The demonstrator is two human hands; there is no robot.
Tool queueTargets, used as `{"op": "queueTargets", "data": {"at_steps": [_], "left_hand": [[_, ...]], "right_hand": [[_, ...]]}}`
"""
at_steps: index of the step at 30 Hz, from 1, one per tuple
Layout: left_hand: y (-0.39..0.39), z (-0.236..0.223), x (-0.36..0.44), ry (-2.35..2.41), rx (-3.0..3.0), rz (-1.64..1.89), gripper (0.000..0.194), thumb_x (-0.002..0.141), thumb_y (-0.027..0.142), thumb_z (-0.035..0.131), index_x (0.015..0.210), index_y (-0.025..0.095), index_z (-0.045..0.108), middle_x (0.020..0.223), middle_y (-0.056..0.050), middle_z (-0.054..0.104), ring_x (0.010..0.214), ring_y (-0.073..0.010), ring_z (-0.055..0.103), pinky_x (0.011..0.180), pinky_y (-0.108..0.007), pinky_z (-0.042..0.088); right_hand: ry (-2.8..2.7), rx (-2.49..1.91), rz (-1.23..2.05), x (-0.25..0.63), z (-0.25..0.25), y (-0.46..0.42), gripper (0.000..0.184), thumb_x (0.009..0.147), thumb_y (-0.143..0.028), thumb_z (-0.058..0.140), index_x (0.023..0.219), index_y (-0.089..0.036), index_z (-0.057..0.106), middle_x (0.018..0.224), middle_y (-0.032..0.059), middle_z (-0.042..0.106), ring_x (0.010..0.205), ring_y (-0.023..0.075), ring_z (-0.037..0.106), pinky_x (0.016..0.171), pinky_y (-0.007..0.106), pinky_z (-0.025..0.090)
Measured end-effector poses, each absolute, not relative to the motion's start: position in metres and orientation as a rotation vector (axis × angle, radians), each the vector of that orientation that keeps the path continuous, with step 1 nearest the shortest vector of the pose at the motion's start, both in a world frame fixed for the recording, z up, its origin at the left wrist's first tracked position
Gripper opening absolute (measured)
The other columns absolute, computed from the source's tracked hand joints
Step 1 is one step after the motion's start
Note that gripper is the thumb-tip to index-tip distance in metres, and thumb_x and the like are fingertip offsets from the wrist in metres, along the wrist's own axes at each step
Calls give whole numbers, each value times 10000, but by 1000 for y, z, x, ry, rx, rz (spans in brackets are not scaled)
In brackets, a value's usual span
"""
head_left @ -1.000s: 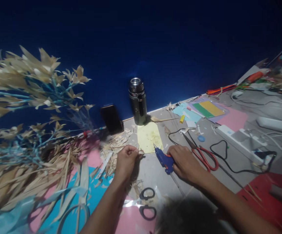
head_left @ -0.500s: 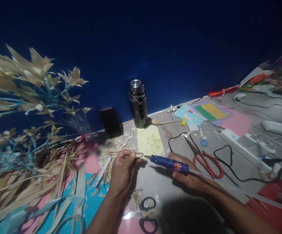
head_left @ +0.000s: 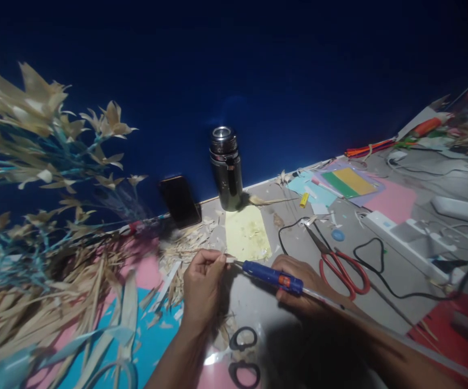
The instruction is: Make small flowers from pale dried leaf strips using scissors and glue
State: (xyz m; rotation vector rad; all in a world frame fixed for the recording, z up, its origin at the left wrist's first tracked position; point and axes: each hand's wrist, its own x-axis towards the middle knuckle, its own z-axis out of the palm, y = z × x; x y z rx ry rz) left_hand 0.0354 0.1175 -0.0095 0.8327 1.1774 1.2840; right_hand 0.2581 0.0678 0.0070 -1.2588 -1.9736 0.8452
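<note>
My right hand (head_left: 304, 286) grips a blue glue gun (head_left: 272, 275), held level with its nozzle pointing left. The nozzle tip touches a small pale dried-leaf strip (head_left: 229, 259) that my left hand (head_left: 202, 286) pinches between thumb and fingers. A clear glue stick (head_left: 331, 302) sticks out behind the gun. Both hands hover over the grey tabletop (head_left: 258, 308), just in front of a yellow paper sheet (head_left: 246, 233).
Red-handled scissors (head_left: 339, 265) lie right of my right hand; black-handled scissors (head_left: 244, 354) lie near the front edge. A steel flask (head_left: 226, 167) and a phone (head_left: 179, 201) stand against the blue wall. Dried leaf branches (head_left: 35, 216) fill the left. A power strip (head_left: 404, 235) and black cable (head_left: 379, 270) lie right.
My right hand picked the glue gun up off the table, turned it level and brought its nozzle to the strip in my left hand. The view shifted slightly.
</note>
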Motion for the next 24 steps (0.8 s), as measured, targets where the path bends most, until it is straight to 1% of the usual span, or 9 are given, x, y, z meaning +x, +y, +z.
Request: {"op": "queueTargets", "data": {"at_steps": [5,8,13,16,21,24], "left_hand": [[116,-9,34,1237,903,1260,258,715,336,847,770,176,652,669,5,693,640,-140,626,623,-224,471],[116,-11,32,1273,937,1242,264,718,357,844,781,178,661,683,-8,708,655,-150,634,632,-231,470],[117,-11,32,1315,935,1213,275,725,390,835,778,176,671,665,-19,713,614,-147,615,593,-227,452],[117,-11,33,1296,916,1222,279,706,381,847,764,175,668,656,-14,709,620,-147,622,600,-225,456],[116,-11,32,1295,933,1206,269,732,375,831,777,171,661,674,-19,721,641,-146,631,619,-227,465],[116,-11,32,1302,916,1194,271,735,371,829,783,171,654,661,-15,717,622,-138,618,602,-222,451]], "right_hand": [[-1893,-1388,922,253,30,59,532,964,-713,401,782,-237,553,791,33,596,726,208,551,610,306,403],[-1857,-1417,914,253,31,56,465,974,-658,438,802,-244,564,803,34,603,735,214,557,608,307,409],[-1822,-1430,900,255,27,54,489,964,-689,431,785,-247,541,777,34,582,711,211,541,608,309,392],[-1850,-1410,920,254,29,55,500,968,-692,420,771,-243,521,774,29,572,697,203,531,599,303,382],[-1883,-1441,901,254,34,55,421,980,-602,473,757,-245,491,764,21,572,695,204,537,596,301,391],[-1878,-1474,861,254,34,53,410,986,-586,470,758,-247,500,767,25,584,720,213,560,612,304,405]]}}
